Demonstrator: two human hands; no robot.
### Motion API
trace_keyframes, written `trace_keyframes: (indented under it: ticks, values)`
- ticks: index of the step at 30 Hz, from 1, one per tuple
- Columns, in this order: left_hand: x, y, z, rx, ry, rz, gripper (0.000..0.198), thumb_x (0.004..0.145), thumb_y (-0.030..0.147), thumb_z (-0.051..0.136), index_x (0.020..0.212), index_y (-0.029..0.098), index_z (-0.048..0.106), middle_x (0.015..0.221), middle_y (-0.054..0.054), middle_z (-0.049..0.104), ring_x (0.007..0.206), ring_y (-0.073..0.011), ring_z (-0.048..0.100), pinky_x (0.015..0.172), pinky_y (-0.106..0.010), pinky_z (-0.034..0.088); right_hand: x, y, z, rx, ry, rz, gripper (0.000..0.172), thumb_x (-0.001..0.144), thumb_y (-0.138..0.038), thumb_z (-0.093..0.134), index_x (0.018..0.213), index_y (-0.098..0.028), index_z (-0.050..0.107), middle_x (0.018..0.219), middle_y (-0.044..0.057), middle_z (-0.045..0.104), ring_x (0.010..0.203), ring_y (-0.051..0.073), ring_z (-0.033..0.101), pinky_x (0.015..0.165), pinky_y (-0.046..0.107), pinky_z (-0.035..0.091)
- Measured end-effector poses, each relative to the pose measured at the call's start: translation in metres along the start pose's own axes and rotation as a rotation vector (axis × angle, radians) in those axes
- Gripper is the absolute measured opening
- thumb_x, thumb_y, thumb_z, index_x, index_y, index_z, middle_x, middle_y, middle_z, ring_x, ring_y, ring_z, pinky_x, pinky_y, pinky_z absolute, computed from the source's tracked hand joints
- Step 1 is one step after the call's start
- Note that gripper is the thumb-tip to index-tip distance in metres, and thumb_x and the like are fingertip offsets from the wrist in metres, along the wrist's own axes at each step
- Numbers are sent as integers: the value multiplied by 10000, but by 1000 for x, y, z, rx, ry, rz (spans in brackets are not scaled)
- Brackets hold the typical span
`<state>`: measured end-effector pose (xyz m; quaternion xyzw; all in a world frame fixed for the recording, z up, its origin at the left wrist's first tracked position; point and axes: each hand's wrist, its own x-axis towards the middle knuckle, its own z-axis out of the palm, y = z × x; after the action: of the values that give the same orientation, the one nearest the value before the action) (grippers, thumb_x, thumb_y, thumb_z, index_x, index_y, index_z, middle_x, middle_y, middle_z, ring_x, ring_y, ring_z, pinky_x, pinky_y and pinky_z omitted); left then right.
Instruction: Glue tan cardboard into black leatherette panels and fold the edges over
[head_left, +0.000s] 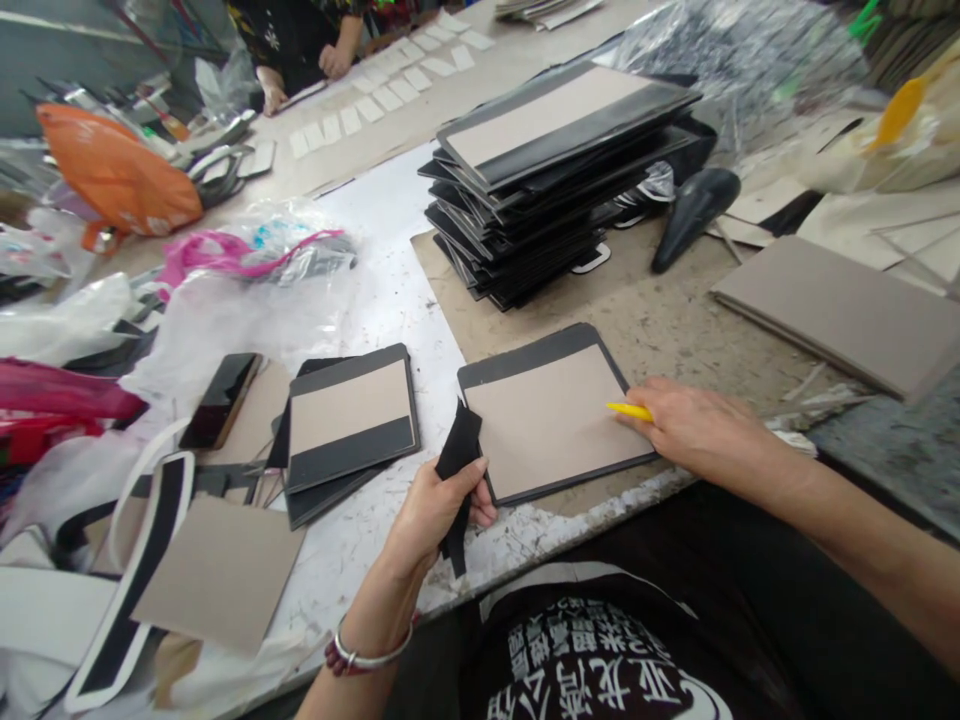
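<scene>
A beige panel with black edging [540,420] lies flat at the table's front edge, between my two hands. My left hand [454,495] is closed around a black strip of material [459,440], its thumb at the panel's lower left corner. At the panel's right edge, my right hand [675,420] grips a yellow pointed tool [628,410]; only its tip end shows, lying over the beige face. To the left rest similar black-and-beige panels [351,412], one on another.
A tall stack of black-edged panels [517,200] stands behind, with a black teardrop-shaped object [694,215] beside it. Grey-brown boards [840,300] lie right. Left are a phone [221,400], plastic bags [247,310] and a board [221,570]. Another person's hands [334,62] are across the table.
</scene>
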<state>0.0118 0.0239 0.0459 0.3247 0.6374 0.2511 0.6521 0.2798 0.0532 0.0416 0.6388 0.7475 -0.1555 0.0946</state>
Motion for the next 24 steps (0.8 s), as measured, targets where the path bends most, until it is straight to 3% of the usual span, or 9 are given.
trace_keyframes:
  ticks: [14, 24]
  values:
    - [1, 1, 3, 77, 38, -21, 462, 596, 558, 679, 435, 143, 554, 416, -67, 582, 368, -122, 514, 410, -217, 429, -9, -8, -11, 95, 24, 60, 211, 889, -244, 396, 838, -207, 598, 886, 41, 602, 737, 173, 584, 595, 267, 338]
    - [0, 2, 4, 91, 45, -9, 427, 608, 523, 686, 440, 151, 558, 416, -69, 585, 376, -129, 526, 415, -219, 433, -10, -12, -17, 69, -1, 75, 250, 908, -306, 385, 857, -207, 608, 893, 54, 610, 749, 192, 608, 605, 274, 364]
